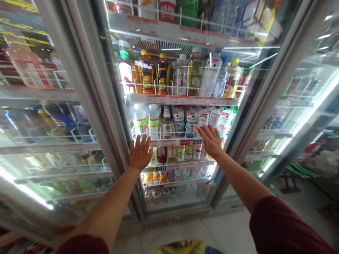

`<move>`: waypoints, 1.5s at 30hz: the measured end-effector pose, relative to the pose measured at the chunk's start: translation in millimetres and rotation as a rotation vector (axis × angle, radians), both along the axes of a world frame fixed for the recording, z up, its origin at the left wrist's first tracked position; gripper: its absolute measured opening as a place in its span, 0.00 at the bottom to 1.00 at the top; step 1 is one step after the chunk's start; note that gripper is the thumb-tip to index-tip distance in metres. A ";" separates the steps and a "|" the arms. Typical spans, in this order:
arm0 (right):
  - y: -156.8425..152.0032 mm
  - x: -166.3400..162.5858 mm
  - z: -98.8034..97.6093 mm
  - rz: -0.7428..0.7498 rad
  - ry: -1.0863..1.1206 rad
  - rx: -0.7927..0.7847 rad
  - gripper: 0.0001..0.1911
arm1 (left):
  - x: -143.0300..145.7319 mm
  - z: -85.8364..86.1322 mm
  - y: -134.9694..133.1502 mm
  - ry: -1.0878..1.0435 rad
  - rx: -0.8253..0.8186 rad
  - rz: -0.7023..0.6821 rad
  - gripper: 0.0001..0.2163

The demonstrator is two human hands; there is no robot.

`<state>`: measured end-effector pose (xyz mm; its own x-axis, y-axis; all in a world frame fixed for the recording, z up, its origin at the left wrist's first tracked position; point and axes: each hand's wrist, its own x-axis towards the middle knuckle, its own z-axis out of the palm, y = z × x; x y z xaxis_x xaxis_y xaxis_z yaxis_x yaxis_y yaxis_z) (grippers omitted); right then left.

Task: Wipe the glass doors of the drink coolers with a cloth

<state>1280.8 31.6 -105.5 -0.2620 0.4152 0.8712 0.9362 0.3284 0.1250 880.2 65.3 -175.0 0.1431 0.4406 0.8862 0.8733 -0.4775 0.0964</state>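
Note:
A glass cooler door (182, 206) in a metal frame stands before me, with lit shelves of bottled drinks behind it. My left hand (140, 151) is at the door's left side, fingers spread upward and palm toward the glass; nothing shows in it. Toward the right side, my right hand (211, 141) has its fingers stretched out to the upper left. A small pale pinkish patch beside its fingertips looks like a reflection, though I cannot be sure. Nearest to the hands are white-capped bottles (166, 125) and white-labelled bottles (191, 121) on the middle shelf.
Dark bottles with yellow caps (147, 72) stand on the shelf above. Price strips (185, 100) run along the shelf fronts. More cooler doors flank this one, with a metal frame post (92, 81) at left. Tiled floor (196, 231) lies below; blurred goods sit at far right.

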 end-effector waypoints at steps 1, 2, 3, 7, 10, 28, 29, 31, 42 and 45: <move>-0.2 4.6 3.0 -0.021 0.027 0.020 0.25 | -0.3 -1.5 3.7 -0.012 0.000 0.005 0.27; 1.6 14.0 8.6 -0.051 0.094 0.058 0.26 | -0.4 -2.8 7.3 -0.023 0.003 0.010 0.27; 5.3 27.2 15.6 -0.082 0.186 0.111 0.26 | -0.4 -4.4 10.7 -0.032 0.008 0.014 0.28; 22.7 88.2 23.5 -0.144 0.516 0.280 0.32 | -1.1 -12.5 21.1 -0.068 0.023 0.010 0.30; 17.7 100.7 -22.4 -0.155 0.444 0.192 0.32 | -2.5 -16.9 25.7 -0.094 0.010 -0.017 0.32; 6.2 108.3 -117.0 -0.161 0.155 0.087 0.31 | -7.3 -22.2 31.2 -0.086 0.103 0.055 0.32; -0.9 97.3 -130.8 -0.101 0.079 0.035 0.30 | -7.1 -21.9 31.0 -0.085 0.102 0.057 0.31; -13.1 79.8 -151.0 0.001 -0.037 -0.040 0.29 | -6.8 -21.4 30.6 -0.087 0.097 0.062 0.31; 32.6 57.3 -3.0 0.028 0.393 0.346 0.30 | -2.2 -18.8 21.8 -0.060 0.035 0.130 0.31; 19.0 8.4 -39.9 0.097 0.254 0.182 0.28 | -1.1 -18.7 18.7 -0.013 0.049 0.171 0.29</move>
<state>1289.1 50.6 -145.3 -0.0577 0.2306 0.9713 0.9104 0.4114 -0.0436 879.0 83.9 -193.7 0.0585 0.4142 0.9083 0.9411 -0.3263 0.0882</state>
